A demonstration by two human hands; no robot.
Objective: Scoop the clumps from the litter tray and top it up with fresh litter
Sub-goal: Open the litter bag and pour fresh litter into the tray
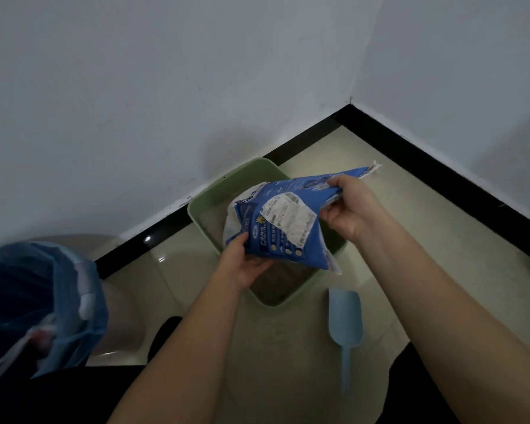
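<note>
The blue litter bag (283, 221) is held tilted above the green litter tray (204, 206), which is set on the floor (426, 240) in the corner of the room. Its lower left edge is gripped by the left hand (245, 264), and its upper right end is pinched by the right hand (349, 208). Grey litter (282, 283) is seen in the tray below the hands. A blue scoop (344, 313) is laid just beside the tray's near right corner.

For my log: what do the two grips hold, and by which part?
Both hold the blue plastic litter bag above the green plastic litter tray: the left grip takes its lower left edge, the right grip its right end.
</note>
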